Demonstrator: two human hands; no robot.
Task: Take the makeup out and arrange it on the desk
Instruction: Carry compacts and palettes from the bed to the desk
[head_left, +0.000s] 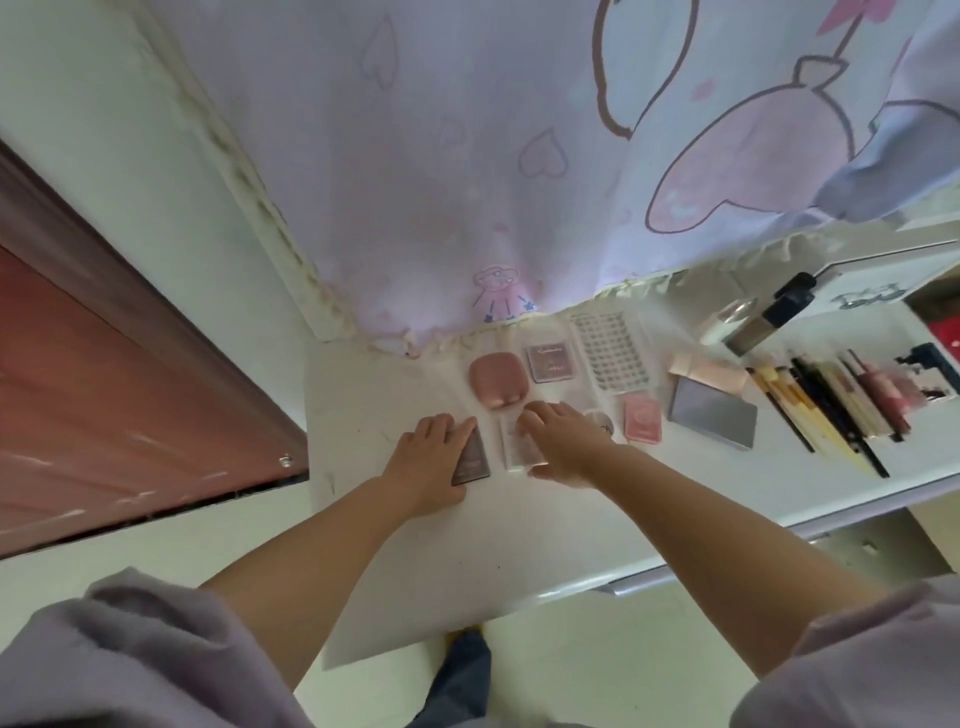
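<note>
left hand (423, 457): fingers lie flat on a dark compact (471, 460) on the white desk (519, 545)
right hand (563, 439): fingers loosely curved over a clear palette (517, 449), grip unclear
further back: pink case (497, 378), lash tray (610, 353), brushes (821, 410) to the right

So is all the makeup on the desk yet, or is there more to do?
Mostly done: the pink compact, lash tray, grey palette and brushes already lie in rows. Now the left hand rests on a dark palette and the right hand on a clear case. No bag shows, so what's left is unclear.
</note>
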